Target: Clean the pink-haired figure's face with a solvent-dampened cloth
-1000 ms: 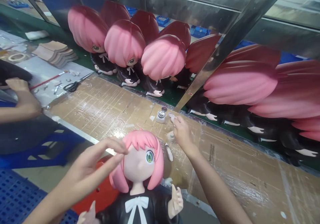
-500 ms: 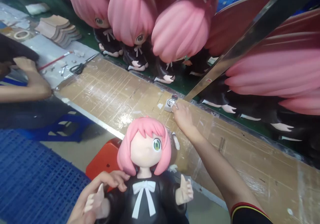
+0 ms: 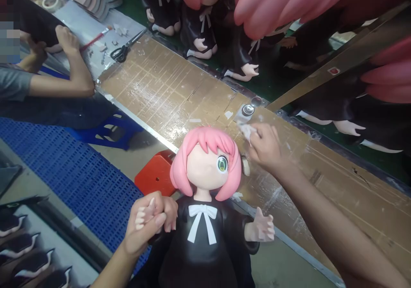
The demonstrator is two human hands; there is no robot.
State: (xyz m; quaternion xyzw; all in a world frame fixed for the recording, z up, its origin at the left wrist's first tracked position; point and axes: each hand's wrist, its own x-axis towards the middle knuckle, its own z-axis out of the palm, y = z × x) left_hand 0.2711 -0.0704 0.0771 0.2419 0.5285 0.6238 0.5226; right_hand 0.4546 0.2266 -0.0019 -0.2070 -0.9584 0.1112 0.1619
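Note:
A large pink-haired doll figure (image 3: 205, 168) in a black dress with a white bow leans upright in front of me. One green eye shows on its face; the other eye's place is bare. My left hand (image 3: 150, 219) is wrapped round the doll's arm and its small hand. Over the bench, my right hand (image 3: 265, 146) pinches a crumpled white cloth (image 3: 248, 133), slightly smeared by motion. Just beyond the cloth stands a small metal tin (image 3: 247, 111) with a round opening, a round lid (image 3: 256, 101) beside it.
The cardboard-covered bench (image 3: 160, 82) runs diagonally, with scissors (image 3: 123, 51) at its far left. Several similar dolls (image 3: 205, 26) line the back behind a slanted metal post (image 3: 321, 78). A co-worker's arm (image 3: 64, 82) rests at left. A red stool (image 3: 157, 174) stands below the bench.
My right hand has come back from the tin toward the doll with the white cloth. My left hand still holds the doll's arm. The view has shifted, showing black-and-white parts at lower left.

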